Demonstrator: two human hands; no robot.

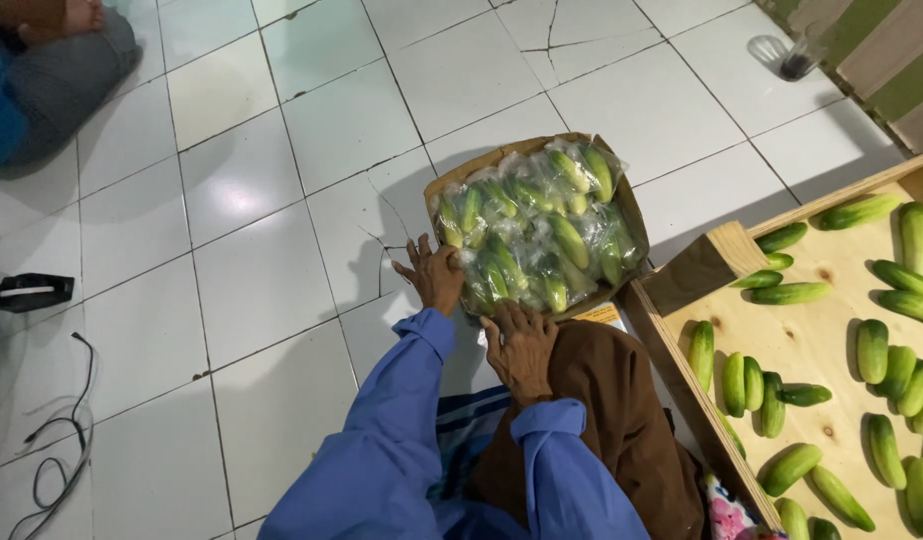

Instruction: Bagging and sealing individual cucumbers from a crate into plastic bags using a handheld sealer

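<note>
1 head-worn camera looks steeply down, close over both hands, across the tiled floor (262, 200) ahead.

You have one cardboard box (437, 190) on the floor, packed with clear bags of cucumbers (537, 235); how many bags cannot be told. To your right, one wooden tray (707, 265) carries roughly two dozen loose cucumbers (872, 350). One glass (797, 60) stands far right. Two hands, left (437, 275) and right (522, 345), touch the box.
</note>
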